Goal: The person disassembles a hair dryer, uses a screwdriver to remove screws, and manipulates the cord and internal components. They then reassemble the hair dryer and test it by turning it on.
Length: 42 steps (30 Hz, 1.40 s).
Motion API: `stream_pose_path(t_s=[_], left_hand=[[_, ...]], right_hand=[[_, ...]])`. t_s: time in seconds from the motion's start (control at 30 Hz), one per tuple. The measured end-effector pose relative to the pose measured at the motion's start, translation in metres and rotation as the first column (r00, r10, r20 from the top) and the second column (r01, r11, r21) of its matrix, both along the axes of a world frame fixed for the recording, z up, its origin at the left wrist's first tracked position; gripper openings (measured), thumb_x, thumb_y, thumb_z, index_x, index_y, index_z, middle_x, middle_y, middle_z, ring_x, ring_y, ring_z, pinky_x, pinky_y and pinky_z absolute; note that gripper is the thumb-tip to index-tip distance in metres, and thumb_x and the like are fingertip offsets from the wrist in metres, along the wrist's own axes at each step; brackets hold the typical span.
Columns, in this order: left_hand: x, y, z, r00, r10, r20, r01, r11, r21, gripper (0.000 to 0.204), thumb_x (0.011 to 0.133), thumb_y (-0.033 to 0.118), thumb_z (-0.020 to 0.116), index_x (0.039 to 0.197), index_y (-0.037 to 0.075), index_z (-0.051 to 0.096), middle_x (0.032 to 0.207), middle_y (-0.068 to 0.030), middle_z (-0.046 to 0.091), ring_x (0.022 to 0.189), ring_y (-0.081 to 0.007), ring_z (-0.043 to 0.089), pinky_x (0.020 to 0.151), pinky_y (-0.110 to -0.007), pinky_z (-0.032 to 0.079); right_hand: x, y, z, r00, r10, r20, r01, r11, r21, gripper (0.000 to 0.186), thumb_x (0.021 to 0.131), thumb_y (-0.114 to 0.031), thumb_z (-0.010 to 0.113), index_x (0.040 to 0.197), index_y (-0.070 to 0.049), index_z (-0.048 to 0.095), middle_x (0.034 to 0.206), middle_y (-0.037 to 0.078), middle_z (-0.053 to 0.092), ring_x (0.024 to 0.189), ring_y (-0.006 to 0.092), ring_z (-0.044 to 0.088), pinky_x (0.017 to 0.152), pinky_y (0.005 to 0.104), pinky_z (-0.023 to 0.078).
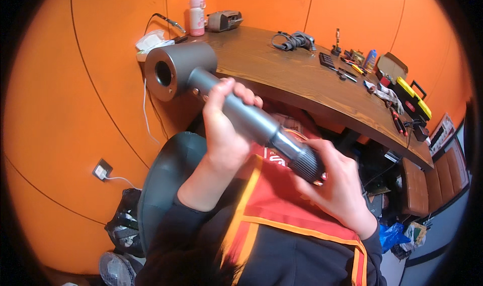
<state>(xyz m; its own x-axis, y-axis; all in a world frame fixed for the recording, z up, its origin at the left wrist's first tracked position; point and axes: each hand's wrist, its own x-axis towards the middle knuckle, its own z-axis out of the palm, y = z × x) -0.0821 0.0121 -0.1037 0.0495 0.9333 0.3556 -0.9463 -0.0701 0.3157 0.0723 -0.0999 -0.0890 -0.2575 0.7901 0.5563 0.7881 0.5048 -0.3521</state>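
Note:
A grey hair dryer [246, 117] is held up at a slant in front of me, its round hollow head at the upper left and its handle running down to the right. My left hand [226, 125] is wrapped around the handle just below the head, thumb near the small buttons. At the handle's lower end, my right hand [337, 180] grips the dark ribbed filter cover [307, 166]. A shiny bare section of tube shows between the handle's grey shell and that cover. Blurred wires or cord show beside my right hand.
A brown wooden table [282, 67] lies beyond the dryer. On it are a pink-white bottle [197, 17], a coiled grey cable [294, 40], screwdrivers, pliers and a yellow-black toolbox [412, 97]. A dark green chair [171, 175] stands at left; a red apron [287, 200] covers my lap.

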Motion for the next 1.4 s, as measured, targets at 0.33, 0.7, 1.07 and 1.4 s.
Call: stream_pose_path(t_s=[0.33, 0.7, 1.07, 1.4], left_hand=[[-0.031, 0.014, 0.001, 0.978, -0.078, 0.191, 0.093, 0.993, -0.07, 0.016, 0.078, 0.014, 0.057, 0.076, 0.008, 0.042, 0.067, -0.002, 0.046, 0.063, -0.0133, 0.047, 0.066, -0.03, 0.044], [-0.014, -0.003, 0.003, 0.992, -0.004, 0.126, 0.01, 0.999, -0.044, 0.015, 0.079, 0.012, 0.056, 0.074, 0.008, 0.043, 0.067, -0.0003, 0.043, 0.063, -0.0113, 0.045, 0.064, -0.027, 0.043], [-0.02, -0.013, 0.009, 0.966, 0.239, 0.101, -0.253, 0.952, 0.17, 0.016, 0.081, 0.016, 0.054, 0.075, 0.009, 0.041, 0.066, 0.0006, 0.039, 0.061, -0.0111, 0.041, 0.062, -0.027, 0.041], [-0.064, 0.016, 0.008, 0.936, -0.051, 0.348, 0.056, 0.998, -0.005, 0.017, 0.075, 0.008, 0.058, 0.069, 0.007, 0.043, 0.062, -0.0006, 0.044, 0.06, -0.0118, 0.046, 0.063, -0.027, 0.047]], right_hand=[[-0.004, -0.024, 0.007, 0.997, -0.008, 0.079, 0.014, 0.997, -0.071, 0.044, 0.064, -0.011, 0.071, 0.097, 0.004, 0.046, 0.078, 0.017, 0.052, 0.069, 0.0311, 0.059, 0.058, 0.0338, 0.048], [-0.004, -0.01, 0.038, 0.974, 0.11, 0.199, -0.094, 0.991, -0.091, 0.064, 0.072, -0.044, 0.067, 0.107, 0.006, 0.046, 0.091, 0.022, 0.055, 0.082, 0.0366, 0.058, 0.067, 0.038, 0.048], [-0.017, 0.018, 0.017, 0.992, 0.063, 0.105, -0.071, 0.995, 0.067, 0.033, 0.067, -0.003, 0.07, 0.097, 0.001, 0.055, 0.083, 0.016, 0.058, 0.067, 0.0307, 0.059, 0.06, 0.0311, 0.047], [-0.011, -0.017, 0.022, 0.992, 0.078, 0.104, -0.099, 0.971, 0.216, 0.045, 0.064, -0.007, 0.075, 0.101, 0.005, 0.052, 0.079, 0.015, 0.057, 0.063, 0.0263, 0.059, 0.053, 0.0296, 0.048]])
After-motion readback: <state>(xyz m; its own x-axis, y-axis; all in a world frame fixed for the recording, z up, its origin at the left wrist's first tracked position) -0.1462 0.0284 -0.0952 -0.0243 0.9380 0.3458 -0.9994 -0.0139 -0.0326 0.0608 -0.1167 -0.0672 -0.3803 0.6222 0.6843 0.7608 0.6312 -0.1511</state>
